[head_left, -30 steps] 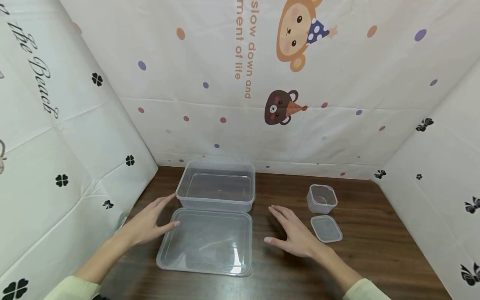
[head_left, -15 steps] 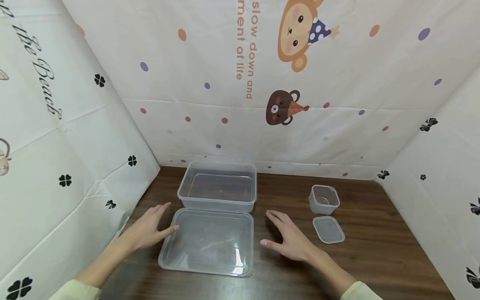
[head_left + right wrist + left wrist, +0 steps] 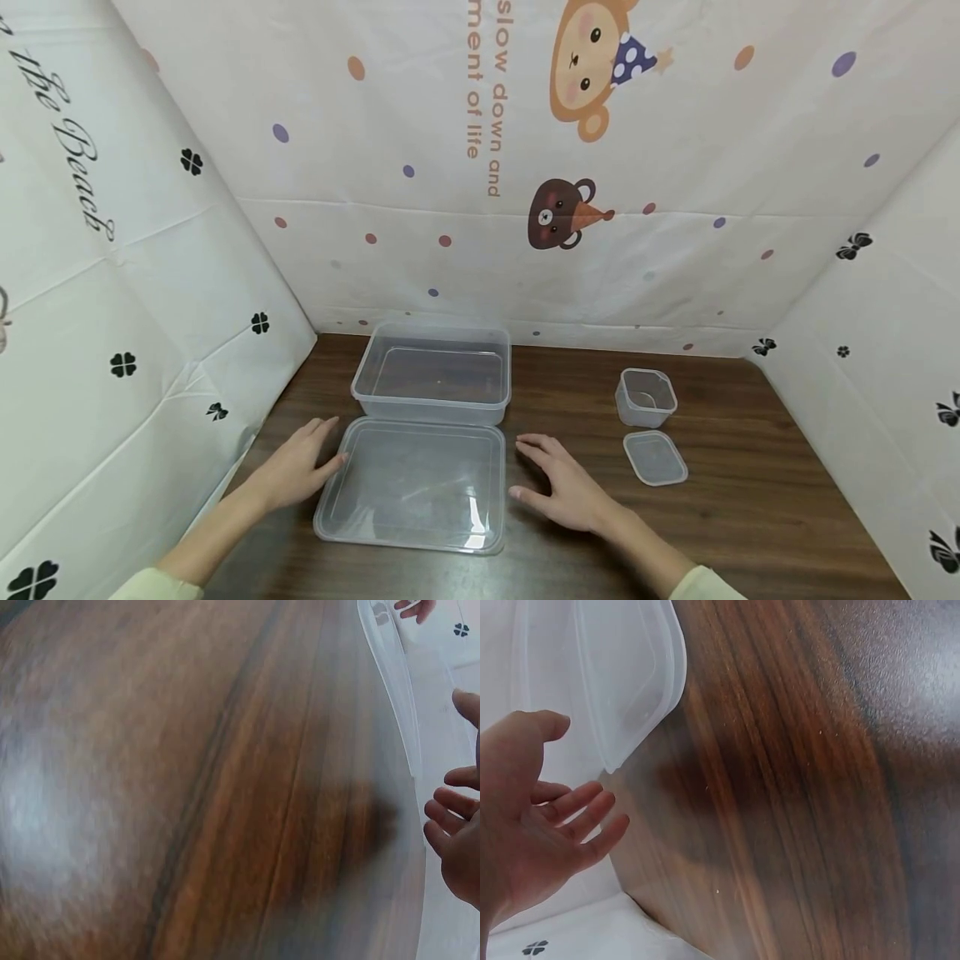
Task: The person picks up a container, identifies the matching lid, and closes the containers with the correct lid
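A large clear rectangular lid (image 3: 412,487) lies flat on the dark wooden table, just in front of a large clear plastic container (image 3: 431,410). My left hand (image 3: 295,468) hovers at the lid's left side, its thumb by the lid's edge; whether it touches cannot be told. In the left wrist view that hand (image 3: 555,817) has relaxed fingers and holds nothing. To the right of the lid, my right hand (image 3: 566,492) is held above the table, fingers loosely bent toward the lid. The right wrist view shows this hand (image 3: 461,825) holding nothing.
At the right stands a small clear square container (image 3: 645,408), with its small lid (image 3: 656,457) lying in front of it. Printed white sheets form a back wall (image 3: 450,267) and side walls around the wooden table (image 3: 750,500).
My right hand has moved left, closer to the large lid. My left hand has drawn back slightly from the large container's corner toward me. The containers and lids have stayed in place.
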Motion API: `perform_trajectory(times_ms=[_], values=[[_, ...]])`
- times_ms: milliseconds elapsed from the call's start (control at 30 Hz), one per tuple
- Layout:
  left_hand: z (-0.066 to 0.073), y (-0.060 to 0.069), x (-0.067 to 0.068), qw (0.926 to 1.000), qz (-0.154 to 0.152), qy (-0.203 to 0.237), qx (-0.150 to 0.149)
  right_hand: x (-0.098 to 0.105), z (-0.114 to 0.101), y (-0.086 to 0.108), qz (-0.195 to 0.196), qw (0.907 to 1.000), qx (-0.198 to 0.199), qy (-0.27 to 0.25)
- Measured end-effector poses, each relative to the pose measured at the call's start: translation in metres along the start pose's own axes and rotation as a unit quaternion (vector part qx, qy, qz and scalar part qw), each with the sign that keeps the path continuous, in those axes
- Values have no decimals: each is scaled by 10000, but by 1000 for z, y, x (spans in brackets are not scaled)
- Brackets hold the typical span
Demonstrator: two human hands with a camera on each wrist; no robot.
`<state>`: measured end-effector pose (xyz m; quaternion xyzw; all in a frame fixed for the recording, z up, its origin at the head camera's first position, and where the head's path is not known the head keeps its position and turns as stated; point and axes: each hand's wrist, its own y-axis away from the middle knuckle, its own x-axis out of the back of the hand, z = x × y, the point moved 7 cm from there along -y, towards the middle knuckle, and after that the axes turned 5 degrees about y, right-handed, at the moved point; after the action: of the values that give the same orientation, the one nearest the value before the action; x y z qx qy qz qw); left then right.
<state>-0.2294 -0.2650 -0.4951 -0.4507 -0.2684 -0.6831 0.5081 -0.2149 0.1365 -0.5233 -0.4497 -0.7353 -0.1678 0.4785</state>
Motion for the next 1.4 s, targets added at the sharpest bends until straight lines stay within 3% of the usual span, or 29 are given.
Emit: perform_trajectory(times_ms=[167,400,700,1067,1400], values=[[2,1,-5,9996,-163,219,115,-7,-4,-1,3,9998,-11,-182],[7,1,-13,9976,-469,483,154,-10,-12,-3,60,9957,217,-895],[5,4,-17,9967,-641,409,285,-11,-14,-5,58,9953,19,-967],[4,-2,-15,9963,-582,358,525,-15,-24,-6,-210,9963,-185,-807],[2,-4,-13,9948,-255,468,873,-17,-27,-9,-35,9947,-220,-1002]])
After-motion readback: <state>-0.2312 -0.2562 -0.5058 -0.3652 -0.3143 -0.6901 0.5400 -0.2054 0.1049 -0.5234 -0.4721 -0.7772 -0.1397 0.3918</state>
